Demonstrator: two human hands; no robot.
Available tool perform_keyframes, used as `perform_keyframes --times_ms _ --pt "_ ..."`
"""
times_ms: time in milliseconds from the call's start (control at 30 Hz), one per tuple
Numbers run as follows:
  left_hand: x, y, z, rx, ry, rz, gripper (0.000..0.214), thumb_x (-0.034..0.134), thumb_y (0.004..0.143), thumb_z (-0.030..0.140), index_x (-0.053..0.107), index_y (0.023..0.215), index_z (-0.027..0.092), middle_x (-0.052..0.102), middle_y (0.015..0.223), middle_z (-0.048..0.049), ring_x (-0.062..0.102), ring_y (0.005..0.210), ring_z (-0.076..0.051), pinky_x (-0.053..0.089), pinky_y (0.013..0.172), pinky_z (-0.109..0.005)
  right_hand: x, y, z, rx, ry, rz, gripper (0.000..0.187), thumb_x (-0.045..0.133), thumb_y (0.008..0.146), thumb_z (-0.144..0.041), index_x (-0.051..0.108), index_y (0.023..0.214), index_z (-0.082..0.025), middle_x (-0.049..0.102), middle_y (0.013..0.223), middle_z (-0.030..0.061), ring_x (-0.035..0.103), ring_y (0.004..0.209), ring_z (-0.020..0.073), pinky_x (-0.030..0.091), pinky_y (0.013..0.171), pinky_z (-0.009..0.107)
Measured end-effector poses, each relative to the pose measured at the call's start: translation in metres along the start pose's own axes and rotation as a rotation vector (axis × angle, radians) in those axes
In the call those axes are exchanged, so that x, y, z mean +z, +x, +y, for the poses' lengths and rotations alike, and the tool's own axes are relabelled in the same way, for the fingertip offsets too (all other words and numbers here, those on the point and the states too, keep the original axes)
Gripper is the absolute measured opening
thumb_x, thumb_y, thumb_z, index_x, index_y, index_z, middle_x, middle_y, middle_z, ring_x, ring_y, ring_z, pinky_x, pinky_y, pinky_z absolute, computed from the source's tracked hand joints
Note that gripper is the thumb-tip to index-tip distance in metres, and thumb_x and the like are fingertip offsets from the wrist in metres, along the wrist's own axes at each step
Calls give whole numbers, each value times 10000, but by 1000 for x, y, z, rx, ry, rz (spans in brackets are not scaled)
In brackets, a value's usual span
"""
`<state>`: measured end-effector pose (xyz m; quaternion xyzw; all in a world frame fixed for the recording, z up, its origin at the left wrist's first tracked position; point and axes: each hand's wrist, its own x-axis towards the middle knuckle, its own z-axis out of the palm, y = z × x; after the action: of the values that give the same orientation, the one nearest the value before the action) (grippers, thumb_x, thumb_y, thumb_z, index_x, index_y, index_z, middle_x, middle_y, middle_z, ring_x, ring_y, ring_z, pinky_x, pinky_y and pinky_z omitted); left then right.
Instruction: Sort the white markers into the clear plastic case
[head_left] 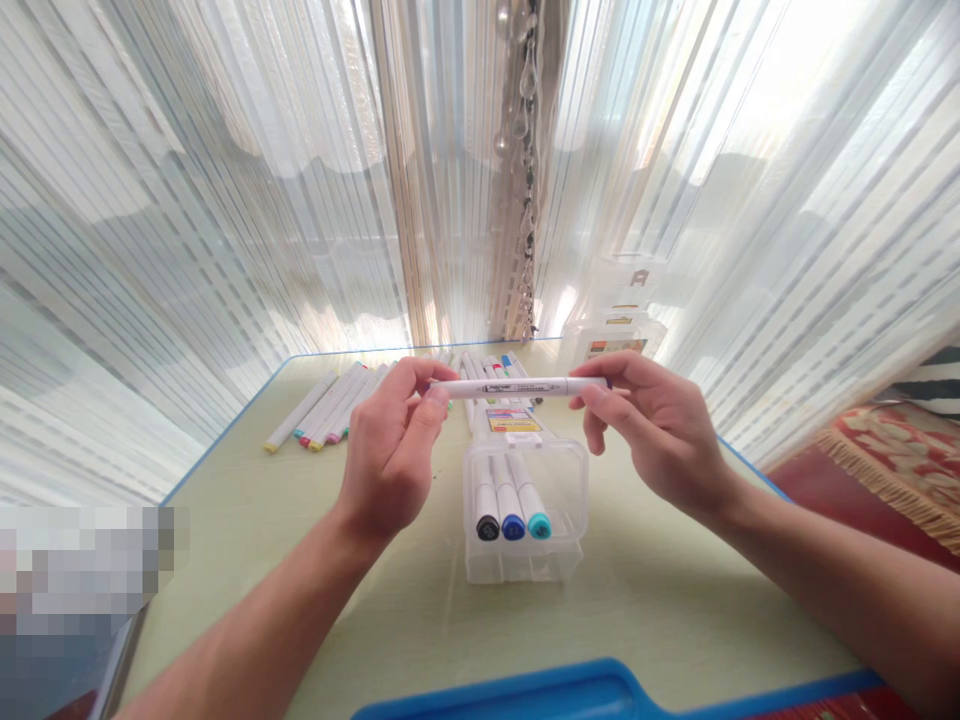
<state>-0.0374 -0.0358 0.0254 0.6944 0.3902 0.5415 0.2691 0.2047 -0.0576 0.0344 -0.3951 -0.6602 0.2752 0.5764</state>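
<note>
A white marker (510, 387) with small dark print is held level above the table, one end in each hand. My left hand (396, 440) pinches its left end between thumb and fingers. At the right end, my right hand (652, 425) grips it the same way, and a bit of dark purple shows by the fingertips. Below stands a clear plastic case (577, 490) holding three markers: a black-ended one (487, 527), a blue-ended one (513, 527) and a turquoise-ended one (539, 526). Its lid leans back, bearing a colourful label (513, 420).
Several white markers (330, 410) with coloured ends lie at the table's left, and more markers (487, 368) lie behind my hands. Another clear case (615, 335) stands at the back right. The green table (315, 600) has a blue rim and a blue tray recess (510, 700). Curtains hang behind.
</note>
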Motion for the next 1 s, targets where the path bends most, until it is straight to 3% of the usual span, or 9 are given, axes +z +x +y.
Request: perform_keyframes --times_ms 700,1000 --pt "2 1 -2 -43 -24 11 165 516 995 299 654 1012 211 535 666 10 457 547 -129 316 502 -285 0 0 0 23 5 16 193 640 967 -390 657 1009 -202 654 664 -10 638 554 132 468 435 264" --pt "3 2 2 -72 -55 18 146 517 991 273 647 996 207 541 705 10 450 530 -100 296 472 -266 -1 -1 1 15 40 19 157 578 1003 -309 666 1023 -180 656 624 -16 629 518 124 483 489 268"
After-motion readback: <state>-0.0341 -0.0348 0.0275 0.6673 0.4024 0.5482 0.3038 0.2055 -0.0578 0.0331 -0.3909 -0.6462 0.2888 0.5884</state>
